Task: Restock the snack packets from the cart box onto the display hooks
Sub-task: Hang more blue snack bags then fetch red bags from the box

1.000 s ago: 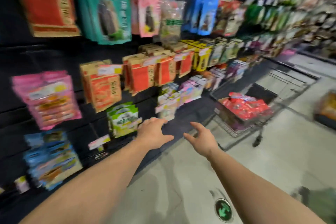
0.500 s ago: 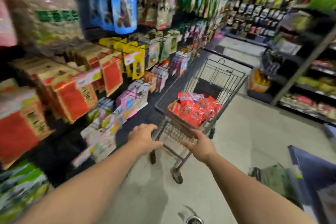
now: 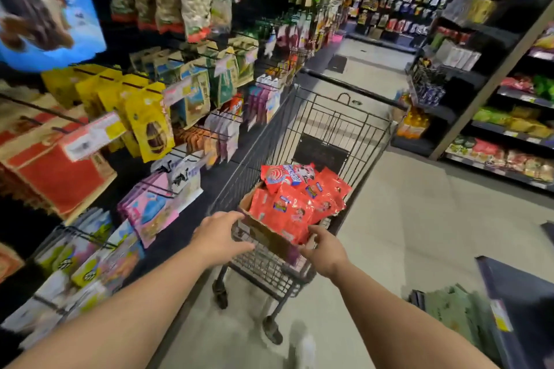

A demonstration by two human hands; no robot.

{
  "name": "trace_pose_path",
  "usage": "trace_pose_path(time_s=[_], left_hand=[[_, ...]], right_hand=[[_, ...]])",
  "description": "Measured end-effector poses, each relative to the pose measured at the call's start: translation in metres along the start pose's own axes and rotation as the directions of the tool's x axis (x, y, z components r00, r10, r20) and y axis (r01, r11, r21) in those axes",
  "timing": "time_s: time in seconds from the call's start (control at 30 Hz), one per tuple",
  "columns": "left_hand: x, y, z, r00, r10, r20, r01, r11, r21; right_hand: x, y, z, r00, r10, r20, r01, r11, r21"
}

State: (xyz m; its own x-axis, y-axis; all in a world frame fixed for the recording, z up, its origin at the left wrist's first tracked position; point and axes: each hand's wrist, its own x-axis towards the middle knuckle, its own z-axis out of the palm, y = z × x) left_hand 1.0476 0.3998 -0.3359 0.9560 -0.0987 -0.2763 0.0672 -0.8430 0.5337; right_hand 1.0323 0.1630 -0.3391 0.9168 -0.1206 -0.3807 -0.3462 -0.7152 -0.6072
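Observation:
A cardboard box [image 3: 263, 235] full of red snack packets [image 3: 299, 198] sits in the near end of a black wire shopping cart [image 3: 338, 126]. My left hand [image 3: 220, 237] reaches toward the box's near left corner with fingers spread and relaxed, holding nothing. My right hand [image 3: 323, 249] is at the box's near right edge, thumb and fingers close to the lowest red packet; whether it touches the packet is unclear. Display hooks [image 3: 209, 117] with hanging packets line the wall on my left.
Yellow packets [image 3: 147, 120], red-brown boxes [image 3: 57, 177] and pink packets [image 3: 150, 210] hang close on the left. Stocked shelves [image 3: 509, 117] stand on the right, a dark fixture [image 3: 518, 308] at lower right. Grey aisle floor [image 3: 404, 219] runs ahead beside the cart.
My view swung from the hook wall to down the aisle. The cart came closer, and both hands now reach the box at its near end.

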Motion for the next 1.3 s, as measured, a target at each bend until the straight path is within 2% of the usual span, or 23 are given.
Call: trace_pose_path(time_s=[0.17, 0.37, 0.47, 0.73, 0.87, 1.0, 1.2, 1.3], left_hand=[[0.108, 0.013, 0.030, 0.992, -0.130, 0.006, 0.130, 0.990, -0.063], [0.218, 0.048, 0.079, 0.954, -0.274, 0.119, 0.287, 0.952, -0.104], [0.258, 0.053, 0.091, 0.931, -0.336, 0.142, 0.355, 0.925, -0.135], [0.324, 0.049, 0.110, 0.891, -0.427, 0.155, 0.449, 0.880, -0.153], [0.341, 0.042, 0.126, 0.876, -0.450, 0.174, 0.476, 0.865, -0.159], [0.349, 0.034, 0.137, 0.851, -0.481, 0.211, 0.518, 0.835, -0.187], [0.368, 0.027, 0.147, 0.814, -0.536, 0.224, 0.581, 0.758, -0.298], [0.380, 0.034, 0.152, 0.806, -0.554, 0.209, 0.585, 0.694, -0.420]], right_hand=[[0.143, 0.019, -0.016, 0.989, -0.015, 0.150, 0.016, 1.000, -0.011], [0.291, 0.049, -0.049, 0.953, 0.091, 0.290, -0.078, 0.995, -0.056], [0.352, 0.053, -0.060, 0.963, 0.122, 0.242, -0.100, 0.990, -0.099], [0.470, 0.047, -0.044, 0.999, 0.034, 0.020, -0.035, 0.999, 0.016], [0.513, 0.052, -0.025, 0.990, 0.127, -0.060, -0.124, 0.991, 0.049], [0.538, 0.066, -0.009, 0.951, 0.306, -0.037, -0.299, 0.944, 0.140], [0.558, 0.088, 0.000, 0.920, 0.391, -0.016, -0.378, 0.899, 0.220], [0.566, 0.094, 0.002, 0.891, 0.442, 0.103, -0.453, 0.848, 0.274]])
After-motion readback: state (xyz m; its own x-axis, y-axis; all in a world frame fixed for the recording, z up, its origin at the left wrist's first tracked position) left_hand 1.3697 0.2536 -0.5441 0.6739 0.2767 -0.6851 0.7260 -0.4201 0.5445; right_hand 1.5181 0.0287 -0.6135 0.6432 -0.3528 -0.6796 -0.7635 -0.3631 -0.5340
